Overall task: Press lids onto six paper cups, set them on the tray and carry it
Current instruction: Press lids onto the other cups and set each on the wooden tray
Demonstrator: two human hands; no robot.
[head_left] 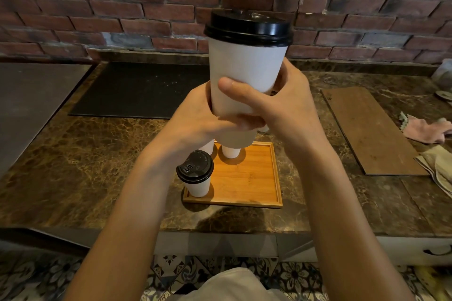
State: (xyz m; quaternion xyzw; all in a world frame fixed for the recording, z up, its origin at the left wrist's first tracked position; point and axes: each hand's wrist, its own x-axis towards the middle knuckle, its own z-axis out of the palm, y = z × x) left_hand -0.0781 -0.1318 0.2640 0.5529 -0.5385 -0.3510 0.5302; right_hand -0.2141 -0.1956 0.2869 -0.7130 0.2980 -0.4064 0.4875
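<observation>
A white paper cup (245, 68) with a black lid (249, 28) is held up high, close to the camera and above the counter. My left hand (195, 122) wraps its lower part from the left, and my right hand (286, 102) grips it from the right with the thumb across the front. Below stands a wooden tray (252, 178) on the marble counter. A lidded cup (195, 173) sits at the tray's near left corner. Two more white cups (231, 150) stand at the tray's back, their tops hidden by my hands.
A brick wall runs behind the counter. A black mat (137, 90) lies at the back left, and a wooden board (371, 129) lies at the right. Cloths (428, 129) lie at the far right. The counter's front edge (220, 230) is near my body.
</observation>
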